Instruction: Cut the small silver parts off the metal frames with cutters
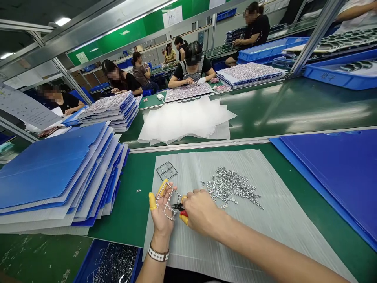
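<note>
My left hand point(162, 214), palm up with yellow finger cots on the thumb and a finger, holds a shiny rectangular sprue frame point(167, 198) with thin crossbars. My right hand point(200, 210), also wearing yellow cots, is closed around red-handled cutting nippers point(184, 212). The dark jaws of the nippers lie against the right side of the frame; whether they bite on a bar is too small to tell. Beyond my left hand, a second sprue frame point(167, 171) lies flat on a white foam sheet point(188, 163). A heap of small silvery parts point(232, 186) spreads to the right.
Stacked blue sheets point(53, 165) with white liners stand at left, and more blue sheets point(332, 169) lie at right. Below the table edge sits a blue bin point(88, 261) of scrap frames. White sheets point(182, 120) lie on the green conveyor; several people work beyond it.
</note>
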The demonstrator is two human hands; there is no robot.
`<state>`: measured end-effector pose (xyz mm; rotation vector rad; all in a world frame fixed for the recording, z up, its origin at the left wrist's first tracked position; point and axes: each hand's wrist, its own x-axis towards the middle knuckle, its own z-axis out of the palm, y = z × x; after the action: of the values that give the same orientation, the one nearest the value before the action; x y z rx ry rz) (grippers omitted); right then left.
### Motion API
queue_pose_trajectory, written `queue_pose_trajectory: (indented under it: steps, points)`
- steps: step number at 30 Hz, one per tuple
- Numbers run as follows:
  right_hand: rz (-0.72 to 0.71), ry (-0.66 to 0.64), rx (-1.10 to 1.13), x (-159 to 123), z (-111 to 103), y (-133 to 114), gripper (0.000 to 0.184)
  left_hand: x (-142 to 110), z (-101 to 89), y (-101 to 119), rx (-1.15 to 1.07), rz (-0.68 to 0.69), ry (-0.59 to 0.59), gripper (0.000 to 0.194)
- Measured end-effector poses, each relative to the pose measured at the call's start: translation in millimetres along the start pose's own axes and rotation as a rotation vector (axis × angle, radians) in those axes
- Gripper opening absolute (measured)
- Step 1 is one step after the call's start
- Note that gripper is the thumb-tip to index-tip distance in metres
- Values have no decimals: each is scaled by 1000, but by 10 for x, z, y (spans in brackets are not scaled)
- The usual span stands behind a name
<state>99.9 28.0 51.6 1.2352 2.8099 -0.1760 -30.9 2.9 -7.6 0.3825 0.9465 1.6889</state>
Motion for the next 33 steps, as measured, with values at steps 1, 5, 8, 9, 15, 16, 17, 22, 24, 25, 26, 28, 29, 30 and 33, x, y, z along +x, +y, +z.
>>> queue_pose_trajectory:
  steps: [1,5,8,9,15,16,17,22,24,25,26,28,29,30,33]
  points:
    - [-2,-2,8,4,1,-16,30,-1,5,-6,0,-5,1,59]
    - [-2,0,25,33,24,-43,32,-12,22,-24,-8,-17,2,58]
    - [-8,9,32,40,37,-41,31,-16,35,-25,-5,-7,10,56]
    - [-6,7,34,39,37,-40,31,-17,41,-22,-1,-3,13,56]
    - [-2,-13,45,35,30,-35,31,-30,77,-15,-6,10,10,56]
    - [-1,-19,46,38,33,-37,31,-31,79,-18,-7,7,11,56]
    - [-2,-25,44,42,36,-39,32,-32,77,-23,-6,4,13,57]
    - [-20,-40,-2,53,30,-54,30,-17,35,-63,-2,-11,23,58]
    - [-36,-43,-18,52,11,-61,27,-10,19,-75,0,-12,29,59]
    - [-50,-44,-21,52,1,-65,24,-7,16,-79,3,-11,32,60]
    - [-64,-46,-20,52,-6,-69,21,-5,16,-80,7,-7,33,60]
    - [-84,-44,-8,52,-12,-72,17,0,24,-76,17,11,31,60]
    - [-83,-40,0,51,-10,-67,16,3,28,-68,18,22,29,60]
    - [-72,-35,8,48,-5,-53,17,6,29,-55,15,30,26,59]
    - [-15,8,29,13,19,62,23,17,-28,40,-18,30,15,59]
